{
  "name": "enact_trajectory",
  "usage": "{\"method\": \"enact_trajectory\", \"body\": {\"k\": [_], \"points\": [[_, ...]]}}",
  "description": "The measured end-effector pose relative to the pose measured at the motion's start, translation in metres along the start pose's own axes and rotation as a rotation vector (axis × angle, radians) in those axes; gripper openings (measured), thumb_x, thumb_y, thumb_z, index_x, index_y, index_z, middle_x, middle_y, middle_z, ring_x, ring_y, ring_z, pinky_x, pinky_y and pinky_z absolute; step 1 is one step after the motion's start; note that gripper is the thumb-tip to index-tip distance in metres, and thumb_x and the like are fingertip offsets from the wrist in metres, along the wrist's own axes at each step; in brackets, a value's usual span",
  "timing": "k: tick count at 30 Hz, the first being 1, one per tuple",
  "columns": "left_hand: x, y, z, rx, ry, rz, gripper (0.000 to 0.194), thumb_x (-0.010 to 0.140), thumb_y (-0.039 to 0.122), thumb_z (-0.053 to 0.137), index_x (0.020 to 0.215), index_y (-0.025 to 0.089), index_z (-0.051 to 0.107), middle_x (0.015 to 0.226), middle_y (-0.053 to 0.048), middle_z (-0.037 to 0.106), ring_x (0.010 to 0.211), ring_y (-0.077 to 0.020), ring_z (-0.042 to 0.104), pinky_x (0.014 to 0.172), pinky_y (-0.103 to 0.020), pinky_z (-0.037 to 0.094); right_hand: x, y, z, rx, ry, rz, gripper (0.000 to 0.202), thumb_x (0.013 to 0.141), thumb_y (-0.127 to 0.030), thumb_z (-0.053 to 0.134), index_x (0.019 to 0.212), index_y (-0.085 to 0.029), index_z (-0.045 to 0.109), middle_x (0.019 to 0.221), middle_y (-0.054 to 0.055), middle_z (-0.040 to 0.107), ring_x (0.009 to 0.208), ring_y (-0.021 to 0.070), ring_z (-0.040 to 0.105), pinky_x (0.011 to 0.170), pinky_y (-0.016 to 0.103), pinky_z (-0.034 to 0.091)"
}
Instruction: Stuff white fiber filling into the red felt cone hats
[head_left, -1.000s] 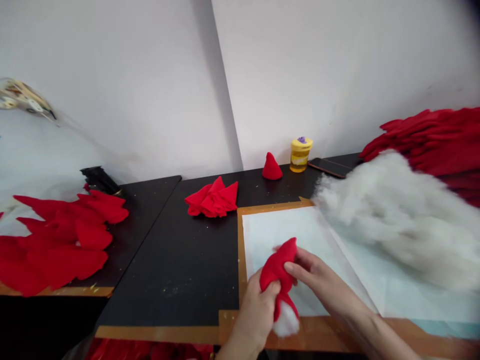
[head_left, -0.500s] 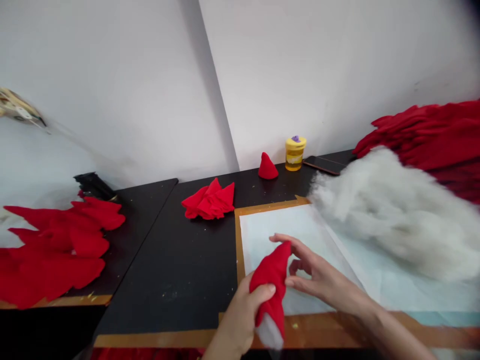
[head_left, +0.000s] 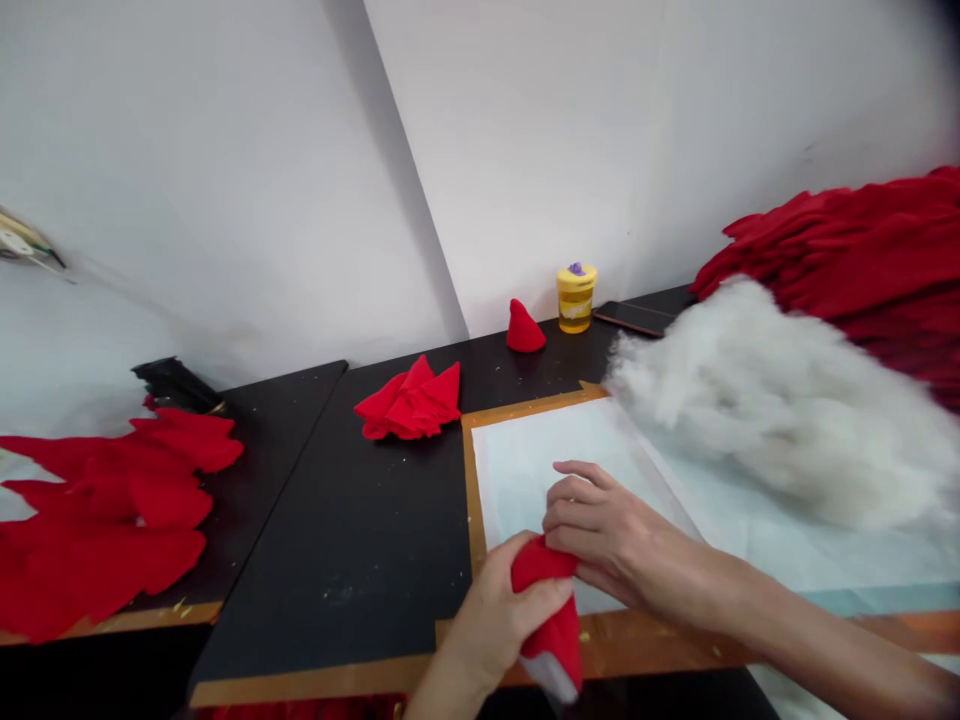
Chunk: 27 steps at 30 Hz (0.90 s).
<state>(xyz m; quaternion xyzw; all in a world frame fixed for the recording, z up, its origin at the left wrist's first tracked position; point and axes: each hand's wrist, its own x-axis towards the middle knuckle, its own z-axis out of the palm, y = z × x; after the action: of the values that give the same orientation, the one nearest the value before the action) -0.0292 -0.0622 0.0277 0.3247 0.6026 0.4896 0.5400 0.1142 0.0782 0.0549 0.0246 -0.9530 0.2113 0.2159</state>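
My left hand (head_left: 499, 610) is wrapped round a red cloth cone (head_left: 551, 635), thumb across its front. White stuffing shows at the cone's lower end, which points down toward me over the table edge. My right hand (head_left: 600, 525) is closed over the upper end of the cone, fingers curled, and hides its tip. Both hands are above the front of a white sheet (head_left: 517, 460) taped to the table. A big heap of white fluffy stuffing (head_left: 787, 410) lies to the right of my right hand.
Red cloth pieces lie in a pile (head_left: 412, 400) at mid-table and in a larger pile (head_left: 105, 520) at left. Near the wall stand a small red cone (head_left: 523, 328), a yellow-lidded jar (head_left: 576, 300) and a phone (head_left: 634, 318). A red fabric stack (head_left: 862, 260) sits at back right.
My right hand has gone from loosely open beside the cone's tip to closed over it. The cone sits slightly lower, still in my left hand. The view has shifted a little.
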Motion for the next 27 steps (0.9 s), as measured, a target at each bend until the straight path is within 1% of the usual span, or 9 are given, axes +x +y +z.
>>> {"method": "enact_trajectory", "body": {"k": [4,7,9,11,12,15,17,21,27], "points": [[0.003,-0.01,0.005,-0.199,0.008,0.0,0.039,0.071,0.039,0.082,0.096,0.014,0.065,0.081,0.0,0.065,0.072,-0.0125,0.054,0.069,-0.023,0.044,-0.001,0.009,0.011,-0.032,0.065,-0.084,0.023,0.101,-0.014,0.047,0.093,-0.02,0.067,0.087,0.0,0.073,0.094,0.0176,0.06,0.117,0.048,0.032],[0.008,-0.014,0.01,-0.232,0.111,0.023,0.047,0.074,0.037,0.08,0.112,0.014,0.066,0.105,-0.007,0.072,0.093,-0.0201,0.062,0.085,-0.029,0.049,-0.004,0.019,0.017,-0.074,0.118,-0.125,0.025,0.1,-0.013,0.049,0.116,-0.022,0.066,0.115,0.003,0.075,0.118,0.0216,0.058,0.117,0.051,0.032],[0.012,-0.013,0.012,-0.189,0.199,0.034,0.053,0.078,0.037,0.076,0.124,0.016,0.061,0.116,-0.01,0.071,0.101,-0.0234,0.064,0.088,-0.032,0.051,-0.009,0.023,0.017,-0.109,0.194,-0.041,0.041,0.099,-0.011,0.048,0.136,-0.024,0.056,0.143,0.007,0.061,0.137,0.025,0.047,0.116,0.051,0.037],[0.015,-0.012,0.01,-0.13,0.221,0.033,0.064,0.081,0.038,0.072,0.138,0.017,0.05,0.121,-0.012,0.069,0.1,-0.0251,0.066,0.078,-0.031,0.054,-0.02,0.026,0.016,-0.116,0.325,0.125,0.051,0.099,-0.013,0.047,0.15,-0.025,0.043,0.157,0.01,0.045,0.145,0.0261,0.039,0.112,0.048,0.043],[0.017,-0.012,0.008,-0.098,0.209,0.03,0.072,0.082,0.038,0.071,0.145,0.017,0.042,0.125,-0.014,0.067,0.098,-0.0261,0.067,0.07,-0.03,0.055,-0.026,0.027,0.016,-0.108,0.393,0.216,0.053,0.1,-0.016,0.048,0.151,-0.025,0.039,0.157,0.011,0.044,0.144,0.0259,0.041,0.11,0.046,0.046],[0.017,-0.013,-0.006,0.068,0.23,0.038,0.086,0.081,0.04,0.068,0.153,0.017,0.028,0.139,-0.021,0.056,0.11,-0.0311,0.063,0.055,-0.027,0.052,-0.048,0.032,0.02,-0.076,0.488,0.366,0.043,0.1,-0.021,0.05,0.142,-0.03,0.05,0.14,0.007,0.062,0.129,0.0243,0.057,0.104,0.043,0.052],[0.011,-0.014,-0.017,0.263,0.33,0.105,0.076,0.082,0.039,0.067,0.148,0.015,0.037,0.146,-0.021,0.048,0.122,-0.0324,0.056,0.064,-0.029,0.055,-0.061,0.033,0.027,-0.047,0.465,0.376,0.036,0.1,-0.021,0.051,0.133,-0.032,0.057,0.129,0.005,0.069,0.12,0.023,0.063,0.098,0.04,0.055],[-0.001,-0.015,-0.026,0.58,0.476,0.287,0.05,0.087,0.033,0.06,0.135,0.019,0.054,0.145,-0.018,0.049,0.114,-0.0301,0.061,0.077,-0.037,0.056,-0.072,0.033,0.041,0.015,0.429,0.405,0.031,0.099,-0.024,0.053,0.127,-0.035,0.06,0.12,0.003,0.071,0.111,0.0212,0.067,0.091,0.035,0.058],[0.02,-0.005,0.001,0.741,0.421,0.46,0.051,0.086,0.023,0.06,0.136,0.02,0.055,0.14,-0.017,0.053,0.129,-0.035,0.052,0.103,-0.051,0.048,-0.056,0.044,0.042,0.106,0.481,0.596,0.017,0.1,-0.034,0.051,0.11,-0.025,0.062,0.111,0.008,0.068,0.083,0.0189,0.07,0.073,0.032,0.06]]}}
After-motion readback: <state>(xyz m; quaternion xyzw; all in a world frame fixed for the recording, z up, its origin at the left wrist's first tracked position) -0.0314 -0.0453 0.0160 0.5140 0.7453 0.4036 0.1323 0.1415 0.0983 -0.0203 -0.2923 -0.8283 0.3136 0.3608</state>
